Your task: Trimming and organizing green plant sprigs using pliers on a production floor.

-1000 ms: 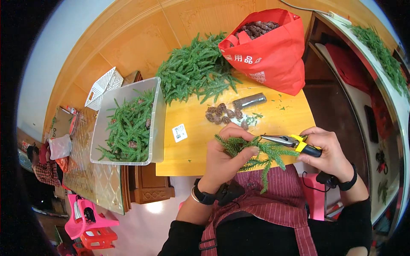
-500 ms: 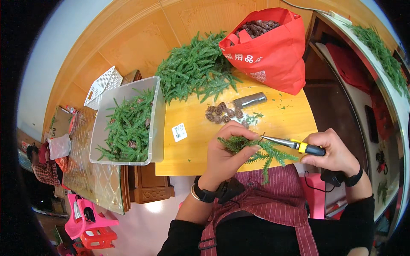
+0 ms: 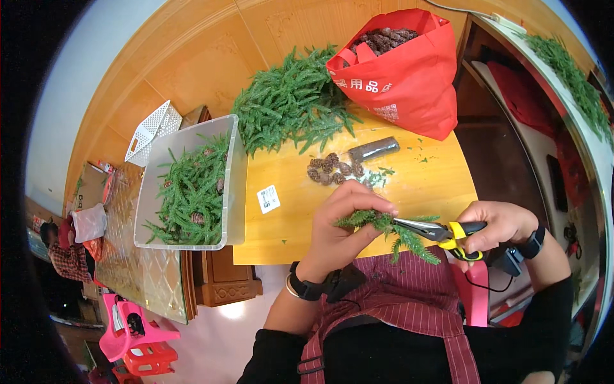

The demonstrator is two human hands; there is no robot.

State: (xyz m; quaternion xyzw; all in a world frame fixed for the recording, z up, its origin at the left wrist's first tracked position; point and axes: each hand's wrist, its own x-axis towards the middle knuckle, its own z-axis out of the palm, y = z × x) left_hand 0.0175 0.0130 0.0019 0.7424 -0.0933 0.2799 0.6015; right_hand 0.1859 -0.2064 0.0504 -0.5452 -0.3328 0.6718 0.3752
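Between the thumb and fingers of my left hand [image 3: 345,224] is a green artificial pine sprig [image 3: 412,246], held just above the table's near edge. My right hand [image 3: 495,227] grips the yellow-and-black handles of long-nose pliers [image 3: 441,232]. The pliers' tips reach the sprig close beside my left fingertips; whether they pinch a stem there is too small to tell. Beyond my left hand, several small brown pine cones [image 3: 329,168] lie on the yellow table [image 3: 288,221]. Next to them is a dark cylindrical bundle [image 3: 374,150] in clear wrapping.
A translucent plastic bin [image 3: 235,185] to the left holds pine sprigs with cones. At the back are a heap of green sprigs [image 3: 291,102] and a red bag [image 3: 403,83] filled with pine cones. A white label card [image 3: 268,199] lies on the table. Further left, a person [image 3: 67,256] is by another table.
The pliers have turned, and their handles have spread apart with the yellow grips now showing. My right hand has shifted its hold. The sprig has tilted slightly in my left fingers.
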